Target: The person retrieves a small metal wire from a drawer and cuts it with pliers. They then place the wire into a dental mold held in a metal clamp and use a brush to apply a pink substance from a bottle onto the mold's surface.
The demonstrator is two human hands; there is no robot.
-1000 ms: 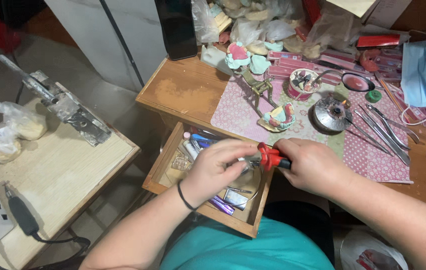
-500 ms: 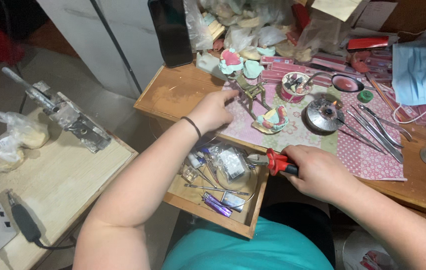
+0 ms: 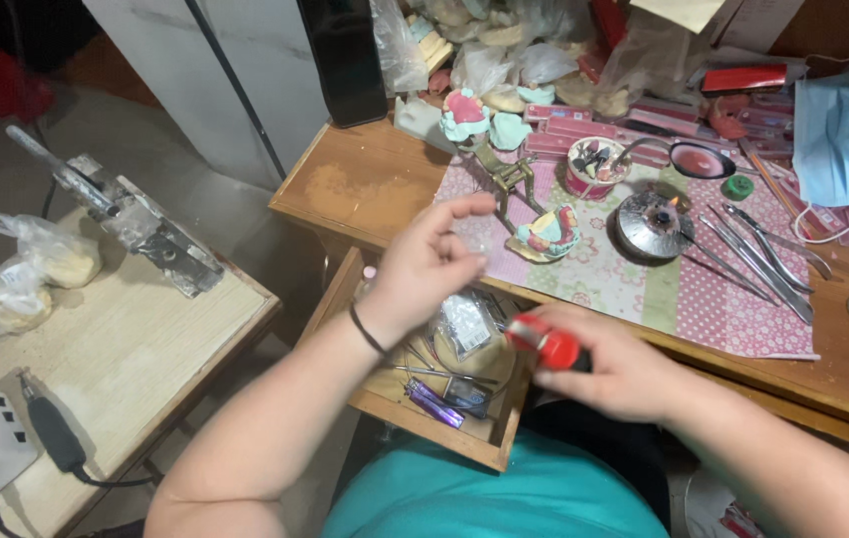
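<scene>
My right hand (image 3: 634,377) is closed around a red-handled tool (image 3: 544,346) over the right corner of an open wooden drawer (image 3: 424,438). My left hand (image 3: 429,261) hovers, blurred, above the drawer's back edge with fingers loosely apart and nothing visible in them; a black band circles its wrist. Just beyond it, a pink and teal dental model (image 3: 546,233) sits on a brass articulator on the patterned mat (image 3: 723,299). The drawer holds small plastic bags, metal picks and a purple item.
The wooden desk (image 3: 365,184) carries a round metal burner (image 3: 650,224), several steel instruments (image 3: 763,249), a cup (image 3: 592,164), more dental casts and a blue face mask (image 3: 848,130). To the left, a side table (image 3: 96,339) holds a metal press (image 3: 136,219), bags and a black handpiece (image 3: 51,438).
My left hand left the drawer, reached up to the articulator on the mat, and has now drawn back toward the drawer. The right hand kept the red tool and shifted slightly.
</scene>
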